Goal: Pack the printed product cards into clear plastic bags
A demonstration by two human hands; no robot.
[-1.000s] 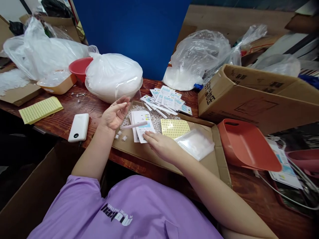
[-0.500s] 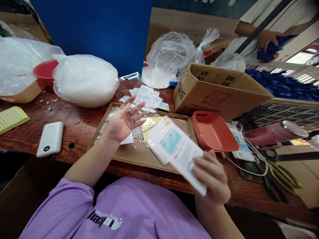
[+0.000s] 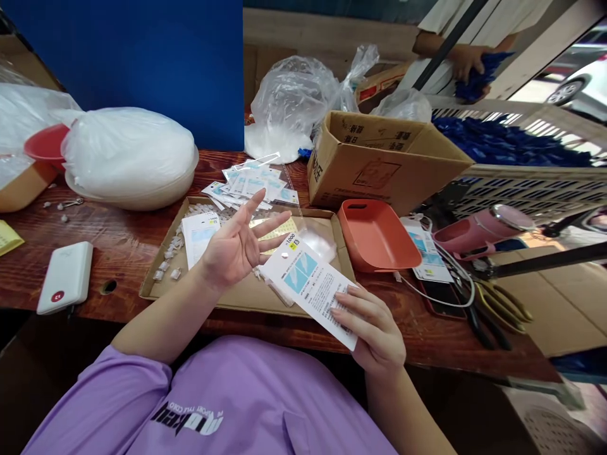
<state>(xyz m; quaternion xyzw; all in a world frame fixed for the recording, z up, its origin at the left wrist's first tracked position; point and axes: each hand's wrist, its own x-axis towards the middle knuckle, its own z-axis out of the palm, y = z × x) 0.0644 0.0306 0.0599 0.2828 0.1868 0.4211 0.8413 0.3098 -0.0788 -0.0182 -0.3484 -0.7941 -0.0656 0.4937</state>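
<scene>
My right hand (image 3: 374, 328) grips a white printed card (image 3: 310, 287) with a blue picture and a hole near its top. The card tilts up to the left; its upper end lies close to the fingertips of my left hand (image 3: 234, 249). That left hand is open, palm up, fingers spread, and holds nothing. Below both hands lies a shallow cardboard tray (image 3: 156, 284). In it are a stack of white cards (image 3: 195, 234), small clear plastic pieces (image 3: 165, 265) and a yellow dotted sheet (image 3: 284, 224), partly hidden by my fingers.
Behind the tray lies a pile of blue-and-white cards (image 3: 253, 180). An orange bin (image 3: 379, 237) and a cardboard box (image 3: 384, 167) stand at right, with pliers (image 3: 502, 306) beyond. At left are a stuffed white bag (image 3: 130, 148) and a power bank (image 3: 66, 278). A co-worker's hand (image 3: 469, 60) holds blue material.
My right hand has brought the card left and slightly up, nearer my left hand. The left hand stays open with spread fingers. The view has shifted to the right.
</scene>
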